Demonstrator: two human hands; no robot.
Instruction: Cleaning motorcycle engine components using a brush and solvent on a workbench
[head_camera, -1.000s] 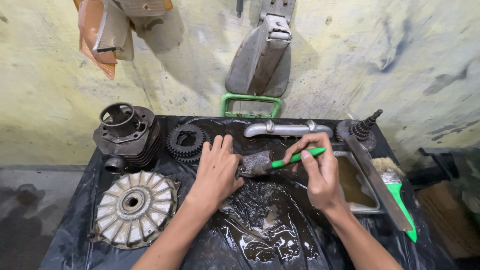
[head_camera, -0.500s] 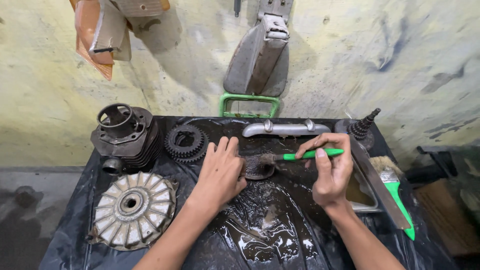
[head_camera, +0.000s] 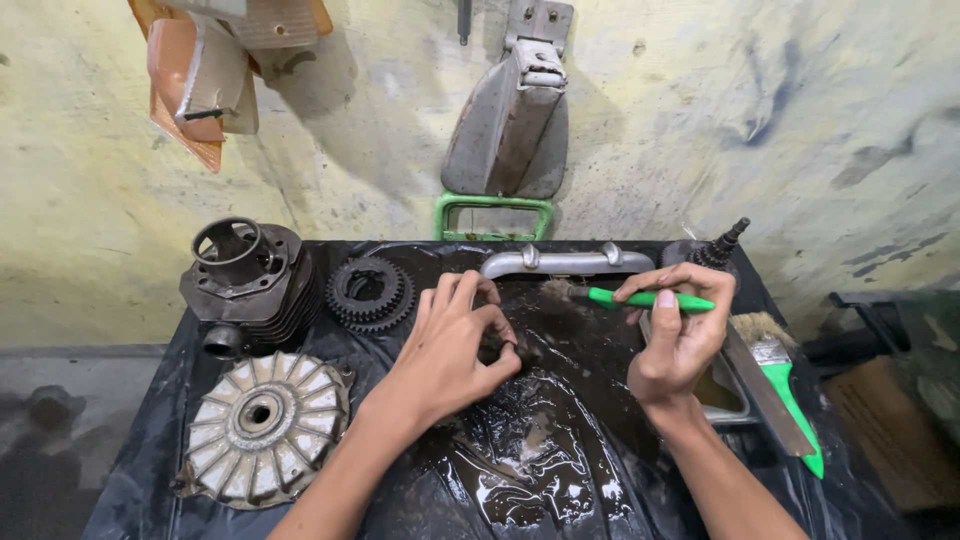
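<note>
Now listed: left hand (head_camera: 445, 350), formerly flat, curled pinching a small dark part (head_camera: 497, 352) mid-tray; right hand (head_camera: 675, 335) has lifted the green-handled brush (head_camera: 640, 298) off it, toward the tray's (head_camera: 150, 450) far edge.

2 hands (head_camera: 445, 345), 2 green brushes (head_camera: 650, 299), 1 cylinder (head_camera: 250, 280), 1 gear cluster (head_camera: 372, 292), 1 finned flywheel (head_camera: 262, 425), 1 metal pipe (head_camera: 565, 262)

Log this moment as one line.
left hand: grips small dark part | right hand: holds green-handled brush beside it | surface: wet black sheet
</note>
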